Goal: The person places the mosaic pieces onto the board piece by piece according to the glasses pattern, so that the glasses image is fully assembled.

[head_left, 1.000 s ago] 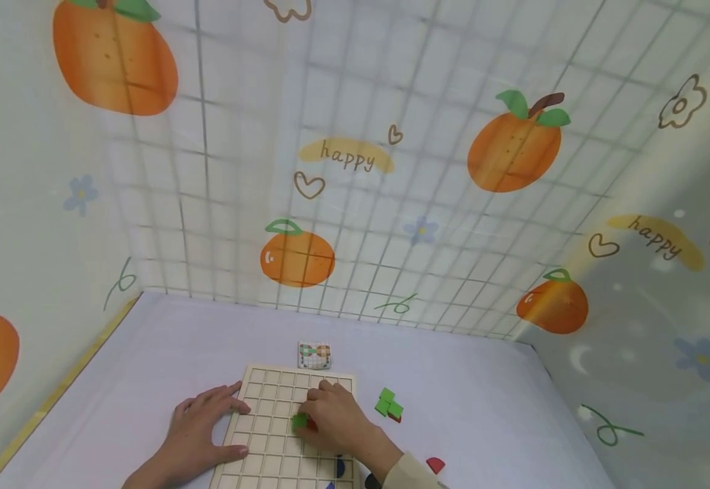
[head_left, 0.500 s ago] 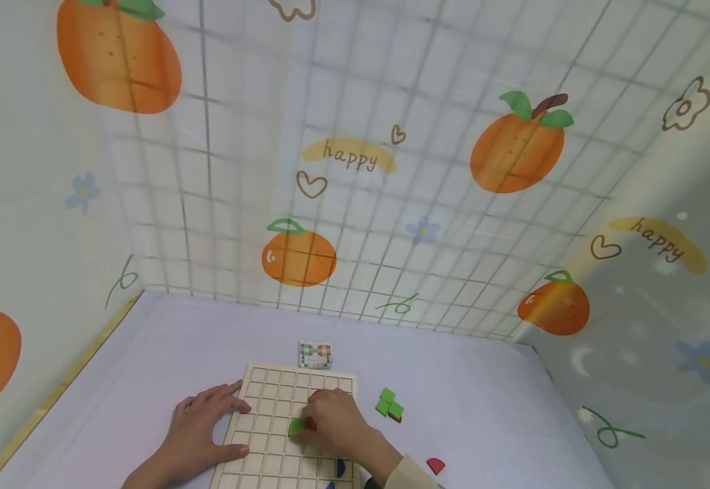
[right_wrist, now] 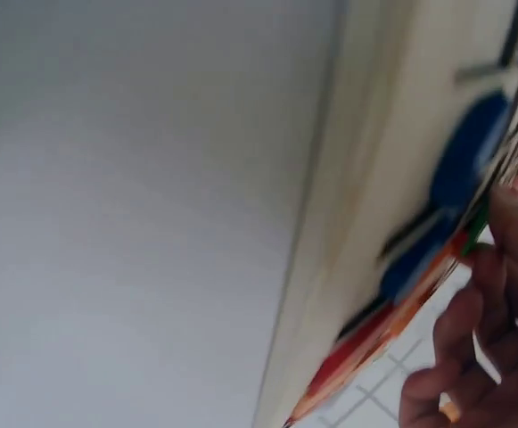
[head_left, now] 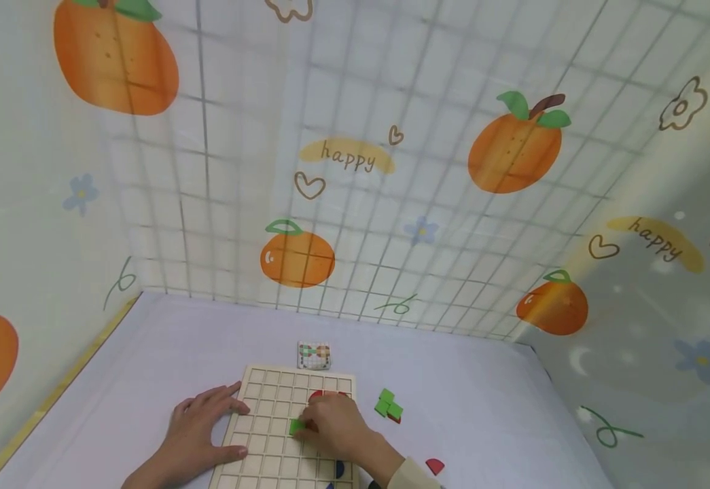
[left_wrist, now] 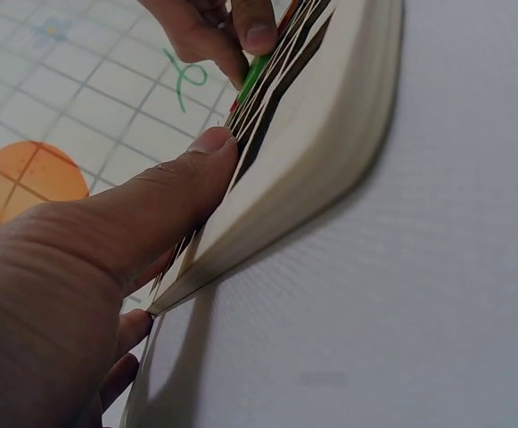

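- Head view: my right hand [head_left: 336, 431] pinches a small green square tile [head_left: 297, 426] at the pale wooden grid board's [head_left: 269, 407] centre; I'd lower it flat.
- Left wrist view: my left hand [left_wrist: 107, 267] lies with straight fingers at the board's 9 o'clock edge, steadying it.
- Right wrist view: fingers curled at the tile; too blurred to check its seating.

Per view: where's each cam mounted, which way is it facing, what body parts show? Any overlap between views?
Head: worn on the head, looks forward and down at the board on the table; both hands show, left hand on the board's left edge, right hand at a green tile.
Left wrist: low by the table, looks along the board's edge; left fingers fill the near side, right fingers far.
Right wrist: blurred, close to the board's edge; right fingers show.
Shared: all three show the board; head and left wrist both show the green tile.
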`<move>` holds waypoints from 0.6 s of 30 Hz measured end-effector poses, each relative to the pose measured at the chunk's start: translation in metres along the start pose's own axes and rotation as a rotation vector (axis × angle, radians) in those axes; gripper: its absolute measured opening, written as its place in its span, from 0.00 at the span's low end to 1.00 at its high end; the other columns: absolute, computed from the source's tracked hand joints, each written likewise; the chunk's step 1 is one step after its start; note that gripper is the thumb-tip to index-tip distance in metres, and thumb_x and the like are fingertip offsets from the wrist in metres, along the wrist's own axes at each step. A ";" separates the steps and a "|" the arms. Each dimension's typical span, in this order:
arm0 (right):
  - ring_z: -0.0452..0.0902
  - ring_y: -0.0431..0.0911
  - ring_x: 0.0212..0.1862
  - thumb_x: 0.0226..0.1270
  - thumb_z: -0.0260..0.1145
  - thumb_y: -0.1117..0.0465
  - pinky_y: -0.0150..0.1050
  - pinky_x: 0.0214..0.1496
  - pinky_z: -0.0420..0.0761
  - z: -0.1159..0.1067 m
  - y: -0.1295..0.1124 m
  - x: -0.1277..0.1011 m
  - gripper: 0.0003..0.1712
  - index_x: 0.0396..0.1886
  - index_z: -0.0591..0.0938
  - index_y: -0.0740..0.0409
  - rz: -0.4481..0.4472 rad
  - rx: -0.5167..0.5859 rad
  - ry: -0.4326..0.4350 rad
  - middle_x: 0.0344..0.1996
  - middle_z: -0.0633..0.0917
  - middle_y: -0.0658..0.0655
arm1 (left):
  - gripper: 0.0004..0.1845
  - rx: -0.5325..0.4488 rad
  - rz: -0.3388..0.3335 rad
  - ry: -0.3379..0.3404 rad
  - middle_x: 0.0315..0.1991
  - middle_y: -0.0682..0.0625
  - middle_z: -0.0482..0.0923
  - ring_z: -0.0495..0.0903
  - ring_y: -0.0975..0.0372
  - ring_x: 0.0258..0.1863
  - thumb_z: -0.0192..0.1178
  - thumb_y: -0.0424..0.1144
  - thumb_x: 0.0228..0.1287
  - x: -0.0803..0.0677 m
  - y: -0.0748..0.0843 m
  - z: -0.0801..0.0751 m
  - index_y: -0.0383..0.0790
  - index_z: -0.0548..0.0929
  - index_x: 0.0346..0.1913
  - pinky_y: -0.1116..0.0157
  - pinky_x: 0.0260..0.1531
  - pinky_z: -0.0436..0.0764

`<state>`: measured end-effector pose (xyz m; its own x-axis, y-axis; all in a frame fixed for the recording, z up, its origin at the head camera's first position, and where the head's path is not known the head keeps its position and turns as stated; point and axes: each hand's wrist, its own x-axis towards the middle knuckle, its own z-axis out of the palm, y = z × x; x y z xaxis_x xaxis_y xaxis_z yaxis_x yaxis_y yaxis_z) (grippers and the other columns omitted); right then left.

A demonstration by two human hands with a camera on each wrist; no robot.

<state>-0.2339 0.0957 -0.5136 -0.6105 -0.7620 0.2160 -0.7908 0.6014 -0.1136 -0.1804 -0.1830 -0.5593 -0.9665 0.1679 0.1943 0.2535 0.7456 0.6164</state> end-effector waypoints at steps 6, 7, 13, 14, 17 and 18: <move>0.72 0.26 0.30 0.57 0.76 0.48 0.22 0.32 0.70 0.000 0.000 0.003 0.11 0.37 0.90 0.46 0.029 0.097 -0.047 0.28 0.83 0.34 | 0.31 0.005 -0.003 -0.003 0.71 0.47 0.65 0.58 0.47 0.67 0.69 0.73 0.38 -0.002 -0.001 0.000 0.66 0.78 0.46 0.37 0.56 0.49; 0.70 0.25 0.28 0.57 0.76 0.48 0.22 0.30 0.69 0.000 0.000 0.004 0.11 0.37 0.90 0.47 0.027 0.097 -0.043 0.26 0.82 0.34 | 0.31 0.003 -0.003 0.000 0.71 0.47 0.65 0.58 0.47 0.67 0.69 0.73 0.38 -0.002 -0.001 0.000 0.66 0.78 0.46 0.37 0.57 0.49; 0.60 0.28 0.20 0.58 0.74 0.43 0.26 0.21 0.60 -0.005 0.000 0.007 0.09 0.27 0.87 0.41 0.000 -0.072 -0.061 0.17 0.71 0.35 | 0.31 -0.020 -0.001 -0.002 0.72 0.48 0.64 0.56 0.48 0.68 0.70 0.72 0.38 0.000 -0.002 0.002 0.67 0.78 0.47 0.37 0.57 0.48; 0.60 0.29 0.19 0.59 0.73 0.43 0.27 0.21 0.60 -0.006 0.000 0.006 0.10 0.27 0.86 0.40 -0.005 -0.094 -0.071 0.16 0.71 0.35 | 0.31 -0.022 0.003 0.000 0.72 0.48 0.63 0.56 0.48 0.68 0.70 0.72 0.39 0.000 -0.002 0.003 0.67 0.78 0.47 0.37 0.56 0.48; 0.60 0.30 0.20 0.60 0.72 0.43 0.28 0.22 0.60 -0.005 0.001 0.004 0.09 0.29 0.88 0.40 -0.018 -0.106 -0.075 0.17 0.71 0.35 | 0.31 -0.022 0.011 0.007 0.71 0.48 0.64 0.57 0.48 0.68 0.69 0.73 0.39 0.000 -0.002 0.004 0.67 0.78 0.47 0.37 0.56 0.48; 0.61 0.30 0.21 0.60 0.72 0.43 0.27 0.22 0.60 -0.005 0.002 0.002 0.09 0.30 0.88 0.40 -0.022 -0.102 -0.067 0.18 0.71 0.35 | 0.31 -0.022 0.012 0.009 0.71 0.48 0.64 0.57 0.48 0.68 0.69 0.73 0.39 -0.001 -0.002 0.003 0.67 0.78 0.47 0.37 0.56 0.48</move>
<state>-0.2365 0.0961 -0.5083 -0.5973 -0.7876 0.1515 -0.7977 0.6030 -0.0100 -0.1804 -0.1821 -0.5630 -0.9629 0.1714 0.2086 0.2664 0.7289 0.6307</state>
